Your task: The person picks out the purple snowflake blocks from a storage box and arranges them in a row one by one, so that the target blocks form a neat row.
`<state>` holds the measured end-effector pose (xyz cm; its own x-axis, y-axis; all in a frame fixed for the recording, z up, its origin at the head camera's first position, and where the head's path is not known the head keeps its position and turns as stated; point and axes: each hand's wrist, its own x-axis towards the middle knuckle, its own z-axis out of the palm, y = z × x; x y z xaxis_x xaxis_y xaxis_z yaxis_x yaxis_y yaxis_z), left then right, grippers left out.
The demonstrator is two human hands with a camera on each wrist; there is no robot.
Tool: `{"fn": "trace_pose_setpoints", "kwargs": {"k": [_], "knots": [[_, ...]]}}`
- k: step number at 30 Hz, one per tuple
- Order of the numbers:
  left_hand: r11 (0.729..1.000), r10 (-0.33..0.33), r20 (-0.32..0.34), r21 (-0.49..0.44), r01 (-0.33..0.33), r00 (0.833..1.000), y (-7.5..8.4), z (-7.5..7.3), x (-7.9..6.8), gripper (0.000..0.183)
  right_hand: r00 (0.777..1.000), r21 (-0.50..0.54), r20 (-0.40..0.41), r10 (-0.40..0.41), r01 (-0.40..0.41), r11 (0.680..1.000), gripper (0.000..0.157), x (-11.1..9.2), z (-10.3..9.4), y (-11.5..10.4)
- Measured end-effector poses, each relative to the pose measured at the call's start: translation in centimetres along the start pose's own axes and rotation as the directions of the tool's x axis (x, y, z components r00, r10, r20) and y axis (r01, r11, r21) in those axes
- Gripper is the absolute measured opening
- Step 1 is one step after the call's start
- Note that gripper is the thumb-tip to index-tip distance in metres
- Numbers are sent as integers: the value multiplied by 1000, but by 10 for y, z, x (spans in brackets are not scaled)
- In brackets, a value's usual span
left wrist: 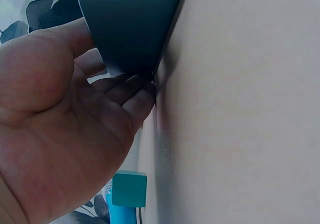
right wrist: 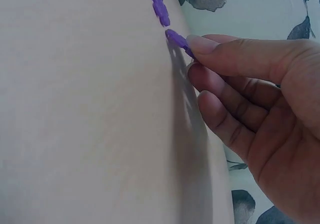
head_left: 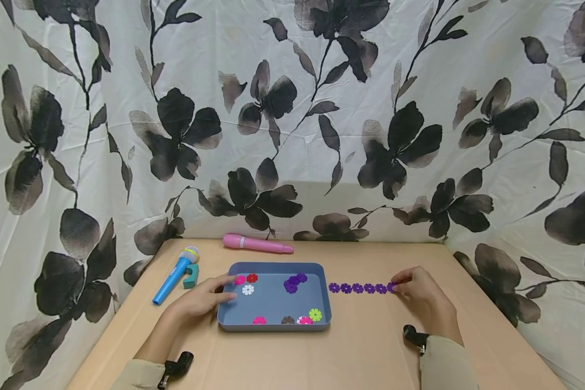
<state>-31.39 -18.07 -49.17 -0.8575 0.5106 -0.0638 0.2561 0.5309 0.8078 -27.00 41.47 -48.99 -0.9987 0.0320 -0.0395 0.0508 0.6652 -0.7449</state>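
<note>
At the right end of a row of purple flower-shaped pieces (head_left: 357, 288), my right hand (head_left: 421, 295) pinches another purple flower piece (right wrist: 176, 38) between thumb and fingertips. It lines up with the row, tilted near the table in the right wrist view. My left hand (head_left: 202, 298) grips the left side of a blue-grey tray (head_left: 273, 327), thumb and forefinger over the rim, other fingers (left wrist: 137, 103) against its outer wall. Inside the tray lie a small cluster of purple flower pieces (head_left: 292, 284), a white one (head_left: 247, 290), a red one (head_left: 252, 278) and a green one (head_left: 314, 314).
Left of the tray, a blue toy microphone (head_left: 173, 279) lies beside a teal block (head_left: 191, 276). A pink pen-shaped thing (head_left: 258, 244) lies behind the tray. A floral curtain (head_left: 322, 162) hangs at the back edge of the wooden table (head_left: 361, 357).
</note>
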Motion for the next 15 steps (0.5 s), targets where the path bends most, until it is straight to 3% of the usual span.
{"fn": "trace_pose_setpoints", "kwargs": {"k": [9, 15], "knots": [[1000, 0, -5, 11, 0, 1000, -1, 0, 0, 62, 1000, -23, 1, 15, -15, 1000, 19, 2, 3, 2], [1000, 3, -2, 10, -3, 1000, -1, 0, 0, 64, 1000, 28, -24, 9, -8, 1000, 23, 4, 5, -5]]}}
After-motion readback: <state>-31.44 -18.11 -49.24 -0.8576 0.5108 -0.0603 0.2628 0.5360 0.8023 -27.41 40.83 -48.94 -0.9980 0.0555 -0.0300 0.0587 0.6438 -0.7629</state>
